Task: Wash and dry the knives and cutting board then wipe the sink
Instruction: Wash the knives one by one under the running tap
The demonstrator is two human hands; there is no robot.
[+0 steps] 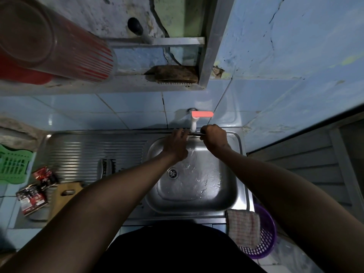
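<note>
Under the white tap [194, 123] with a red handle, my right hand [214, 137] grips the handle of a knife [194, 133] held level over the steel sink [232, 201]. My left hand [175, 144] has its fingers laid on the knife's blade. Water runs down the sink's back wall toward the drain [172, 173]. A wooden cutting board [66, 196] lies on the drainboard at the left, partly hidden by my left forearm. Another knife [107, 166] lies on the ribbed drainboard. A checked cloth [243, 227] hangs at the sink's front right corner.
A purple basket [266, 245] sits below the cloth. Red snack packets [35, 192] and a green plastic rack [13, 166] lie at the far left. A scrub brush [173, 74] rests on the ledge above, and a red-striped tumbler [51, 42] is near the camera.
</note>
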